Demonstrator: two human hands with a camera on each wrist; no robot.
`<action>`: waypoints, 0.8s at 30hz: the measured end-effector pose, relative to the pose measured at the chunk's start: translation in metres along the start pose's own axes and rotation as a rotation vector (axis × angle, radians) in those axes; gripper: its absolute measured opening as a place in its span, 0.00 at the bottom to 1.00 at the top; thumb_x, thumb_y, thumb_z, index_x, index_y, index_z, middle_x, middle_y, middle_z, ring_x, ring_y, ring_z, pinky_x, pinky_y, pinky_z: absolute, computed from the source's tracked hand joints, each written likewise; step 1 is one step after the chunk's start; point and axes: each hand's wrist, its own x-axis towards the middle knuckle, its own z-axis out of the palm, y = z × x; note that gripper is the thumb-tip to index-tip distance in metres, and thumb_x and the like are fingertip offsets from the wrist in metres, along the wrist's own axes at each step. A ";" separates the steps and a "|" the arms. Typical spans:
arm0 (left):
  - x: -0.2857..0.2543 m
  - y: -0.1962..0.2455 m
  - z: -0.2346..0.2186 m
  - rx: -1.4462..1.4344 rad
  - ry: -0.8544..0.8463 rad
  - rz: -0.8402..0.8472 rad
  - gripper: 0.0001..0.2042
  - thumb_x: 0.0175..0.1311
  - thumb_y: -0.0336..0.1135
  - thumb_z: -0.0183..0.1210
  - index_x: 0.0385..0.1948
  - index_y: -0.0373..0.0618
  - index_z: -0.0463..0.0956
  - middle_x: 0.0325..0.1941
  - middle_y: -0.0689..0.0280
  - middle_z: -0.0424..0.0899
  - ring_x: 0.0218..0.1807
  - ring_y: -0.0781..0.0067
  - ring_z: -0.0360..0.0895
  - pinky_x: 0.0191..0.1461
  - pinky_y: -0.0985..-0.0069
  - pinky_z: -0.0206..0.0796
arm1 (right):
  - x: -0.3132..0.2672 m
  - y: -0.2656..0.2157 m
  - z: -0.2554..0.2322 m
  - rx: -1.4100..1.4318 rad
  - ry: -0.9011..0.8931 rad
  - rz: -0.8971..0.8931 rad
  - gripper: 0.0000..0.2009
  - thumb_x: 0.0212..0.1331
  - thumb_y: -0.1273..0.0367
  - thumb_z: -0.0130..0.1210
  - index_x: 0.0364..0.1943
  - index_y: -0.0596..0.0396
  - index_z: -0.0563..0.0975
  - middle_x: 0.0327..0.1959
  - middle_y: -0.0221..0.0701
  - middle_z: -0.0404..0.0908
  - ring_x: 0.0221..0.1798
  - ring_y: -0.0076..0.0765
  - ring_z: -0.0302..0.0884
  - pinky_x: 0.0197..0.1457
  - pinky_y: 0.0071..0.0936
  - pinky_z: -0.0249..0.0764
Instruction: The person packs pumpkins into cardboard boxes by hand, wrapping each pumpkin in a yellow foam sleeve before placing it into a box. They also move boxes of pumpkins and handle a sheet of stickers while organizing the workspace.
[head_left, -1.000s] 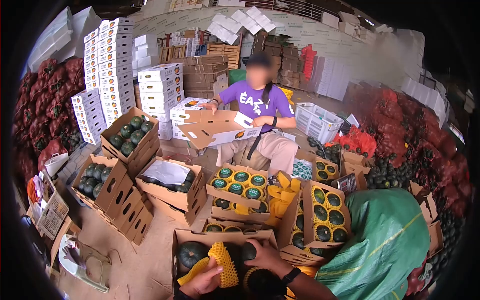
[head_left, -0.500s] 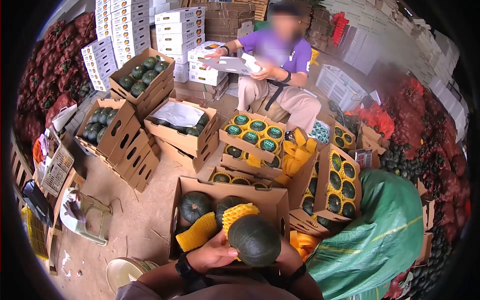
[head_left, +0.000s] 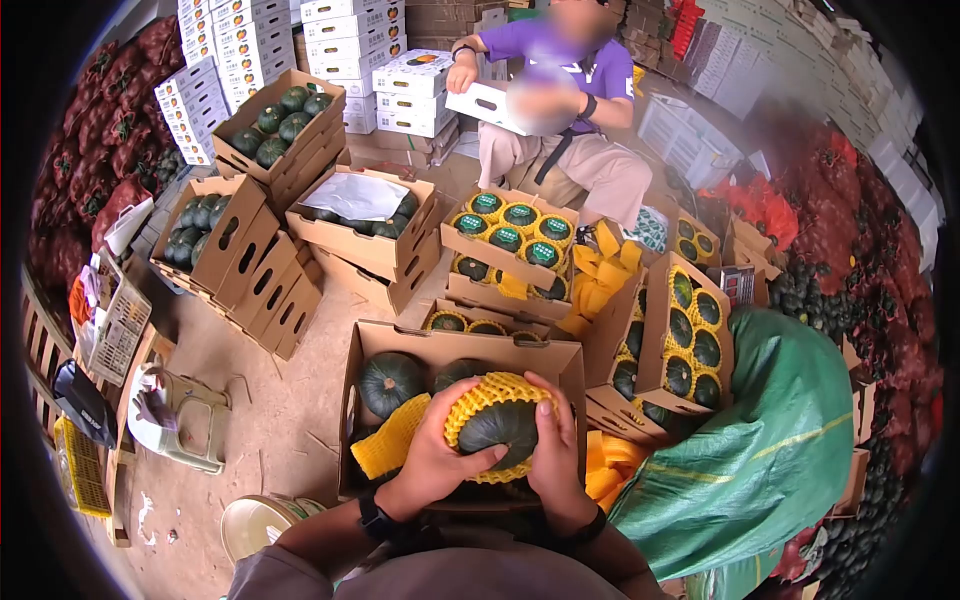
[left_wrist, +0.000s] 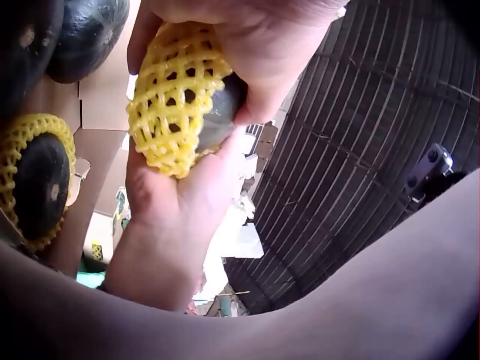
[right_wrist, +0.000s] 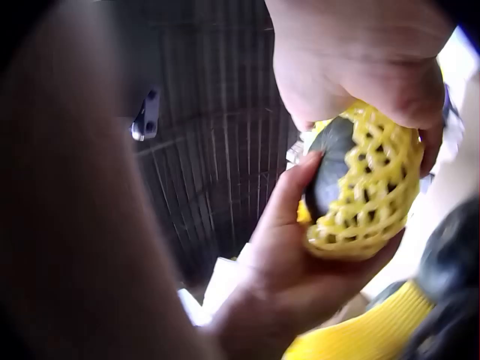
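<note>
Both hands clasp one dark green squash (head_left: 498, 428) half-sheathed in a yellow foam net (head_left: 487, 393), held just above an open cardboard box (head_left: 455, 347). The left hand (head_left: 432, 462) has its fingers curled round the near-left side; the right hand (head_left: 553, 455) grips the opposite side, fingers over the net's top. Beyond the fingers, inside the box, lie a bare squash (head_left: 389, 383) and a loose net sleeve (head_left: 392, 451). The head view alone shows that box; the left wrist view shows the netting (left_wrist: 177, 105) stretched between palm and thumb, and the right wrist view shows bare rind (right_wrist: 328, 174) at the net's open end.
</note>
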 end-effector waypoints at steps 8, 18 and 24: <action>-0.005 0.002 -0.006 -0.775 -0.036 -0.208 0.36 0.64 0.52 0.53 0.69 0.45 0.49 0.65 0.58 0.63 0.66 0.63 0.64 0.69 0.65 0.55 | -0.013 -0.003 0.001 0.088 -0.158 0.019 0.30 0.65 0.61 0.49 0.67 0.57 0.54 0.65 0.37 0.61 0.66 0.34 0.60 0.68 0.31 0.57; -0.023 -0.002 -0.027 -0.577 -0.257 -0.435 0.27 0.71 0.41 0.47 0.68 0.46 0.52 0.64 0.62 0.62 0.61 0.68 0.67 0.63 0.70 0.60 | 0.003 -0.015 -0.018 -0.758 -0.542 -0.254 0.49 0.38 0.62 0.72 0.67 0.52 0.54 0.67 0.46 0.53 0.69 0.51 0.56 0.69 0.41 0.57; -0.013 -0.001 -0.062 0.961 0.021 0.057 0.25 0.50 0.29 0.61 0.55 0.47 0.71 0.46 0.57 0.73 0.47 0.53 0.70 0.51 0.63 0.67 | 0.050 -0.008 -0.058 -1.045 -0.095 -0.424 0.44 0.39 0.61 0.71 0.65 0.44 0.60 0.59 0.42 0.62 0.62 0.50 0.63 0.64 0.42 0.62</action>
